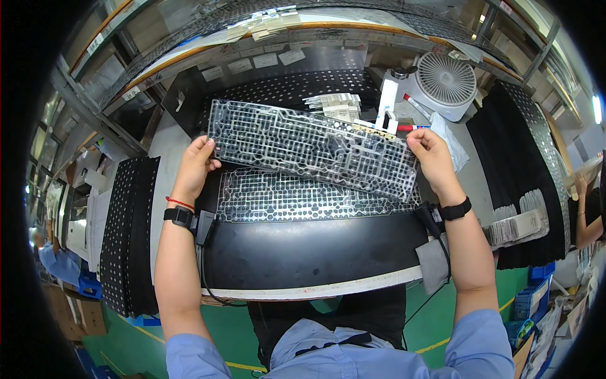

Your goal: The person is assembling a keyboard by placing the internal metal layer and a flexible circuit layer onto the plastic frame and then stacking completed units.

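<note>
A clear keyboard membrane sheet (303, 145) with printed silver traces and rows of dots hangs tilted above the bench, its right end lower. My left hand (199, 158) pinches it at the left edge, thumb on top. At the upper right corner, the fingers of my right hand (430, 151) are closed on the same sheet. Below it, another membrane sheet (315, 205) lies flat on the black work surface (315, 249), its far part hidden by the held one. Both wrists wear black straps with cables.
Behind the sheets stand a white fan (445, 82), a red marker (413, 127) and a bundle of pale slips (334, 104). Stacks of black perforated strips (129, 234) flank the bench, with more (517, 170) on the right. A grey cloth (433, 262) hangs at the front edge.
</note>
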`<state>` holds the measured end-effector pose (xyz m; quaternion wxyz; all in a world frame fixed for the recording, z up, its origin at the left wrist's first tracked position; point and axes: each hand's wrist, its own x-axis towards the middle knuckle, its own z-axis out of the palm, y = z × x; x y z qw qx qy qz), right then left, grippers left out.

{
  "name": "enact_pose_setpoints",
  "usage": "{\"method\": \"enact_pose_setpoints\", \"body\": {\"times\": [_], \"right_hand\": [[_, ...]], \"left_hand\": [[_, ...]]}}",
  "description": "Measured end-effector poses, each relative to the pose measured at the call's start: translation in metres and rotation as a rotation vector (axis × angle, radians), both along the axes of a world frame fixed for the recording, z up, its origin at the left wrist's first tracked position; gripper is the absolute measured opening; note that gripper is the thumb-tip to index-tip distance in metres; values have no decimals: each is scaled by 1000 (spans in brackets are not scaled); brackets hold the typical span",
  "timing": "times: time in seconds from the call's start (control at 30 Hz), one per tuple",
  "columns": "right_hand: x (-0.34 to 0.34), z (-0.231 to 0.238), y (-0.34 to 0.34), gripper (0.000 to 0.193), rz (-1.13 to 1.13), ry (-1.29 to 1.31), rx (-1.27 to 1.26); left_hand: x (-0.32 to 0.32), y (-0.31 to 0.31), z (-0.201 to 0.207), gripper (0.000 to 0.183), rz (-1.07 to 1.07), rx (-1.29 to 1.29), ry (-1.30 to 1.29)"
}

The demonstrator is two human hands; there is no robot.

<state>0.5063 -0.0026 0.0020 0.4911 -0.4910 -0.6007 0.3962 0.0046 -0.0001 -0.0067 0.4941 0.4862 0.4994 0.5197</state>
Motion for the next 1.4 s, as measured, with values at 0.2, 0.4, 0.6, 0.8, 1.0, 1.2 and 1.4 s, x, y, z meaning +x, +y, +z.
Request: {"method": "enact_pose_setpoints", "body": {"times": [0.2,0.4,0.6,0.8,1.0,1.2,1.4], "right_hand": [[-16,15,-12,25,175,317,-249],[-28,17,-16,24,210,458,-84],[-49,22,-33,24,243,492,-54],[-59,24,-42,25,319,546,-94],[-59,23,-43,26,312,542,-96],[-59,26,-44,26,328,532,-94],[-54,25,-42,24,302,511,-99]], "left_hand": [[-14,4,-5,14,-14,39,-107],[15,-7,16,43,311,362,576],[108,-62,69,64,-56,706,1103],[134,-79,71,72,-119,719,1259],[140,-85,69,65,-98,843,1299],[138,-84,64,48,-57,1034,1218],[133,-85,66,26,-214,1243,1023]]}}
